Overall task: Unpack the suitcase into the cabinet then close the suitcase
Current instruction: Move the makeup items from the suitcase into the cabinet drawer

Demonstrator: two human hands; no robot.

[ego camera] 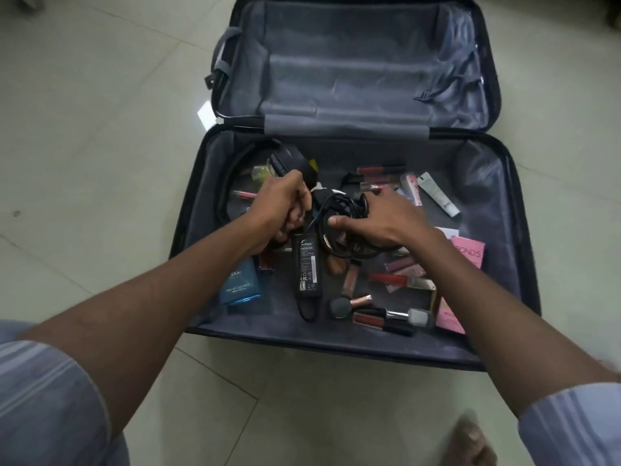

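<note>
Head cam: suitcase (349,341) lies open on the floor, lid half bare, near half full of small stuff, w/ both hands over the middle. Left hand (280,205) is fisted round the black plug end, right hand (376,220) curls over the cable bundle (342,210), thumb pinching the loops, prob. gathering cord so it lifts out as one w/ the power brick (306,264). Cologne box (240,285), lipsticks (386,317), pink box (468,255) not yet unpacked; cabinet not in view.
</note>
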